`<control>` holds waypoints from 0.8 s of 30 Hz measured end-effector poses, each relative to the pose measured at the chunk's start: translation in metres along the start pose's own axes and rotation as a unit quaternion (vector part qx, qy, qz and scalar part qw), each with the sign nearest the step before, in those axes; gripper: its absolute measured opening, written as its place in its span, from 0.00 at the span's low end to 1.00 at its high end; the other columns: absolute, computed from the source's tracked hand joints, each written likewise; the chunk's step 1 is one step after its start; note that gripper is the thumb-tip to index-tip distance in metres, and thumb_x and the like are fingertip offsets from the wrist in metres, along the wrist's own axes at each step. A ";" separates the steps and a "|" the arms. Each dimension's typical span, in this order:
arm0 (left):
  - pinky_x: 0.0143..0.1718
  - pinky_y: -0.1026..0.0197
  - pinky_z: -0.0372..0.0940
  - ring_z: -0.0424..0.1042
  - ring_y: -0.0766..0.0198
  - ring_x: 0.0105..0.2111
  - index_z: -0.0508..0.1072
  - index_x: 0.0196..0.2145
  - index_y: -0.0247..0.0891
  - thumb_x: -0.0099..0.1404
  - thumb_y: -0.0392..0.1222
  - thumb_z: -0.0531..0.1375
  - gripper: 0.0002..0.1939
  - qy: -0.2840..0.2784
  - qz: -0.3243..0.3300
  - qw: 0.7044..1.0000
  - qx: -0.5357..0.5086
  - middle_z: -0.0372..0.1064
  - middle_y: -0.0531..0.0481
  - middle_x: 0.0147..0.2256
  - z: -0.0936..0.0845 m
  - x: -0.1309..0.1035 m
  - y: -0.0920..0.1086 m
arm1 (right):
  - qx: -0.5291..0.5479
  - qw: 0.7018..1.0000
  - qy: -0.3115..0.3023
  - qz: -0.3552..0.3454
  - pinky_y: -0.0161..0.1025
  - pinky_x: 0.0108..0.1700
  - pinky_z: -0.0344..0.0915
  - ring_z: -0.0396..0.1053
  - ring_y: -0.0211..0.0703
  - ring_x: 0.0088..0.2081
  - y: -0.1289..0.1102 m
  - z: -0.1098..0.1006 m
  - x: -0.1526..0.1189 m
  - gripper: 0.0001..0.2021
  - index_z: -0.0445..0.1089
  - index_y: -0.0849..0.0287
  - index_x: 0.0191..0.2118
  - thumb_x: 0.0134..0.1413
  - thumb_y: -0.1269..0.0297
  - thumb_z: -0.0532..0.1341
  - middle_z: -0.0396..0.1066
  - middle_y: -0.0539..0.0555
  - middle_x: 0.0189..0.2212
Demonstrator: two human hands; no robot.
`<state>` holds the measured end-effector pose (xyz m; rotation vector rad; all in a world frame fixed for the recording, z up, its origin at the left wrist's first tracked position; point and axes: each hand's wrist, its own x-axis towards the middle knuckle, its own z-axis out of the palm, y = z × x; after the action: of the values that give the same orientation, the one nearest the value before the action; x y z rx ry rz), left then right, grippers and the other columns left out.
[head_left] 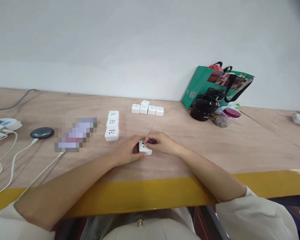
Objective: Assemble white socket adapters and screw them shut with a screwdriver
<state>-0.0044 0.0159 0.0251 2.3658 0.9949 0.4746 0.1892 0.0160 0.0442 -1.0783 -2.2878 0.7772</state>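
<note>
A white socket block [145, 150] with slotted holes on top lies on the table in front of me. My left hand [126, 150] grips it from the left, thumb at the near side and fingers at the far side. Over the block's right part, my right hand [162, 142] is closed round a small tool with a dark purple handle [152, 141]. The tool's working end is hidden by the fingers, so its exact kind does not show.
Three white socket blocks [112, 122] stand in a column at left; several more [148, 109] sit farther back. At left are a phone [76, 135], a dark round device [42, 132] and white cables. A black flask [205, 106] and green bag [200, 83] stand back right.
</note>
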 end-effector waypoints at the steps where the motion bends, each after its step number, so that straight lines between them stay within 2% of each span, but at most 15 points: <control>1: 0.47 0.55 0.59 0.63 0.54 0.48 0.61 0.50 0.40 0.60 0.50 0.58 0.22 -0.001 0.002 1.000 -0.003 0.63 0.46 0.48 0.000 0.000 0.000 | -0.022 1.000 -0.004 -0.002 0.33 0.34 0.59 0.64 0.36 0.31 -0.003 0.000 -0.001 0.05 0.69 0.60 0.29 0.49 0.74 0.57 0.68 0.50 0.29; 6: 0.48 0.53 0.59 0.62 0.53 0.49 0.61 0.51 0.40 0.60 0.49 0.57 0.23 -0.001 0.002 1.000 -0.006 0.62 0.46 0.49 0.000 0.000 0.001 | -0.105 0.994 -0.002 0.003 0.34 0.33 0.57 0.63 0.36 0.30 -0.012 0.000 -0.005 0.05 0.68 0.60 0.29 0.50 0.73 0.56 0.69 0.50 0.29; 11: 0.48 0.51 0.59 0.62 0.52 0.49 0.61 0.51 0.40 0.61 0.51 0.57 0.23 -0.007 0.002 1.000 -0.005 0.63 0.45 0.48 0.001 -0.002 0.001 | -0.125 0.991 -0.038 -0.002 0.35 0.33 0.56 0.63 0.38 0.31 -0.016 -0.005 -0.008 0.04 0.66 0.59 0.30 0.51 0.72 0.55 0.69 0.51 0.30; 13: 0.50 0.50 0.58 0.62 0.51 0.50 0.60 0.51 0.40 0.60 0.52 0.58 0.24 -0.001 0.012 1.000 -0.003 0.62 0.45 0.50 0.002 -0.002 0.000 | -0.091 0.995 -0.035 -0.010 0.36 0.33 0.57 0.63 0.38 0.32 -0.018 -0.014 -0.008 0.03 0.65 0.58 0.33 0.52 0.70 0.55 0.69 0.51 0.31; 16: 0.54 0.49 0.55 0.57 0.51 0.55 0.57 0.54 0.43 0.60 0.51 0.58 0.27 0.007 0.040 0.999 0.000 0.55 0.45 0.55 0.006 -0.001 -0.001 | 0.043 0.998 0.034 -0.033 0.36 0.34 0.60 0.63 0.36 0.31 -0.021 -0.028 -0.005 0.05 0.61 0.58 0.33 0.57 0.66 0.51 0.67 0.50 0.29; 20: 0.57 0.49 0.52 0.53 0.53 0.58 0.58 0.55 0.44 0.61 0.49 0.57 0.25 0.002 0.048 0.999 0.016 0.51 0.46 0.58 0.012 0.000 -0.006 | 0.198 0.963 0.180 -0.023 0.35 0.30 0.60 0.60 0.34 0.24 -0.022 -0.032 0.001 0.13 0.56 0.57 0.29 0.61 0.56 0.47 0.66 0.48 0.22; 24: 0.57 0.50 0.53 0.55 0.54 0.57 0.59 0.55 0.45 0.62 0.48 0.57 0.24 0.001 0.038 0.999 0.016 0.52 0.46 0.57 0.014 -0.001 -0.009 | 0.250 0.944 0.217 0.004 0.33 0.23 0.57 0.58 0.32 0.20 -0.022 -0.019 0.003 0.17 0.54 0.57 0.30 0.59 0.48 0.47 0.66 0.48 0.21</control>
<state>-0.0028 0.0160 0.0083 2.4392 0.9231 0.4923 0.1882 0.0127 0.0735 -0.9066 -1.6010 0.9479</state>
